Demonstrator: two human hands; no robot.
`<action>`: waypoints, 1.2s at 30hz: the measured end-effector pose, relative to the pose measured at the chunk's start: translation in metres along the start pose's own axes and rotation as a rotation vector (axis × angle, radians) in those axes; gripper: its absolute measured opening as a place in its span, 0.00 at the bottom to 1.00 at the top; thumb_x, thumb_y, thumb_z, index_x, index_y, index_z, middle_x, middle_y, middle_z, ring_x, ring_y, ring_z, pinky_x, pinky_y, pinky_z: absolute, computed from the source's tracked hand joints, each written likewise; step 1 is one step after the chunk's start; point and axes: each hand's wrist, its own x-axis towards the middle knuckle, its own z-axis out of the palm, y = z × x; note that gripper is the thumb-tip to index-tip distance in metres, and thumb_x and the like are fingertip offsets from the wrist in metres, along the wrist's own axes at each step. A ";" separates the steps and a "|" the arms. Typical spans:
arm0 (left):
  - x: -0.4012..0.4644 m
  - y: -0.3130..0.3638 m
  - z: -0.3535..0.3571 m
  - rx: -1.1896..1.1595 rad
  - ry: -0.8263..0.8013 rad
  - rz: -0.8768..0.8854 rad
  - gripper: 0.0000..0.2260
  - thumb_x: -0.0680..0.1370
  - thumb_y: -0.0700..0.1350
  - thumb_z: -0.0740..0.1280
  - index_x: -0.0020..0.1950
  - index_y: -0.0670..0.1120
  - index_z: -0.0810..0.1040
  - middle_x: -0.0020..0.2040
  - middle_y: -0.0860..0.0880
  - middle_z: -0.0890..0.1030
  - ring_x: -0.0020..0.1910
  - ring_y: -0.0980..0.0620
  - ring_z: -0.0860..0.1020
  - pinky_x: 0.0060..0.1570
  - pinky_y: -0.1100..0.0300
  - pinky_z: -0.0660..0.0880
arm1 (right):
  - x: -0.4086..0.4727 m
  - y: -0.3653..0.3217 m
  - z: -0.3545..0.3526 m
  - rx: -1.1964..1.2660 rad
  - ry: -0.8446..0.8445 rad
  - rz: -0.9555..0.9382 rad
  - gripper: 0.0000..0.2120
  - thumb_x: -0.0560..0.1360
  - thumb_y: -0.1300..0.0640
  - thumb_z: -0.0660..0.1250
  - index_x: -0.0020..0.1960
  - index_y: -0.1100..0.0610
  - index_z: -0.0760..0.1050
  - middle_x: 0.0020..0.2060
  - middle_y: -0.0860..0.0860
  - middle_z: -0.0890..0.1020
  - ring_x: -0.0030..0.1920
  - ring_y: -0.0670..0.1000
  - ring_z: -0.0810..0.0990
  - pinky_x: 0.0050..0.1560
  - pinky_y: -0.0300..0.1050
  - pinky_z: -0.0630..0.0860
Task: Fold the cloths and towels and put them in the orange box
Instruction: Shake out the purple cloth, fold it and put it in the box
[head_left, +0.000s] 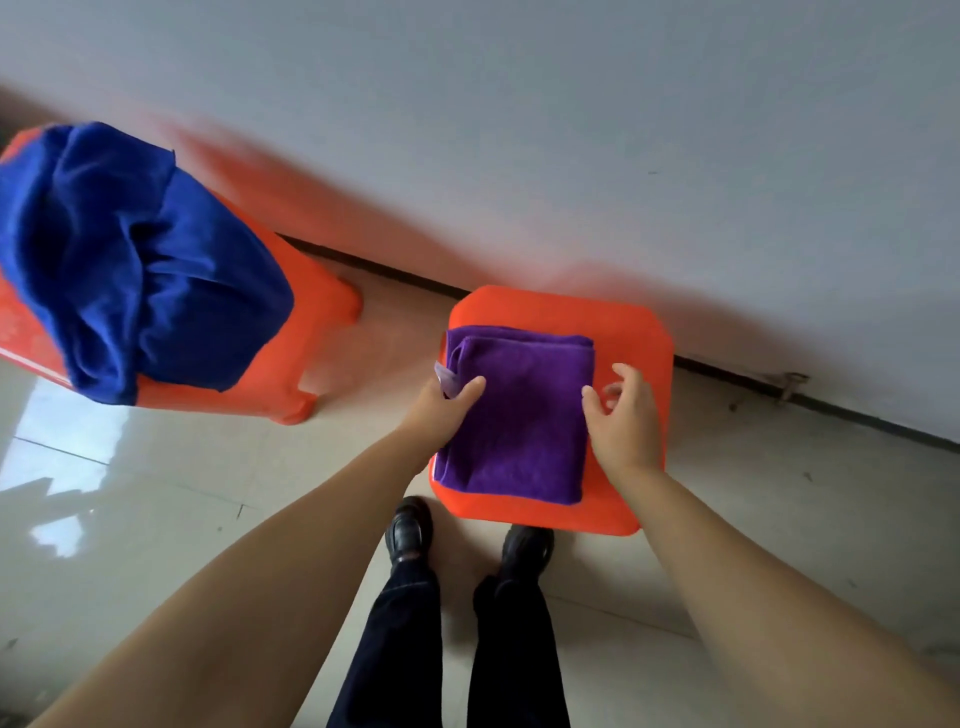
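Observation:
A folded purple towel (519, 410) lies flat on the top of an orange stool (628, 332) in front of me. My left hand (441, 410) grips the towel's left edge, thumb on top, beside its pale label. My right hand (623, 415) hovers at the towel's right edge with fingers loosely spread, holding nothing. A crumpled blue cloth (130, 260) is heaped on a second orange stool (291, 353) at the left. No orange box is in view.
Both stools stand on a glossy tiled floor (156, 493) close to a pale wall (571, 130). My legs and black shoes (410, 530) are just below the near stool.

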 end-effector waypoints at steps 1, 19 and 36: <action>0.000 0.000 0.003 0.036 0.011 0.024 0.15 0.78 0.53 0.65 0.59 0.45 0.72 0.55 0.47 0.79 0.56 0.46 0.78 0.59 0.51 0.75 | 0.003 0.006 -0.004 0.014 -0.079 0.072 0.25 0.74 0.54 0.68 0.67 0.62 0.68 0.55 0.58 0.77 0.56 0.59 0.77 0.58 0.50 0.71; -0.104 0.099 0.017 -0.009 0.105 0.133 0.12 0.80 0.48 0.62 0.59 0.43 0.75 0.51 0.46 0.79 0.49 0.49 0.76 0.51 0.58 0.70 | -0.034 -0.044 -0.103 1.005 -0.350 0.444 0.11 0.75 0.66 0.64 0.55 0.56 0.76 0.47 0.55 0.82 0.45 0.52 0.80 0.48 0.47 0.76; -0.290 0.186 0.085 0.407 -0.484 0.566 0.14 0.80 0.49 0.63 0.59 0.40 0.76 0.51 0.44 0.78 0.49 0.47 0.76 0.51 0.55 0.73 | -0.261 -0.041 -0.261 1.025 0.476 0.372 0.11 0.74 0.60 0.69 0.54 0.53 0.71 0.56 0.54 0.79 0.52 0.54 0.80 0.54 0.50 0.78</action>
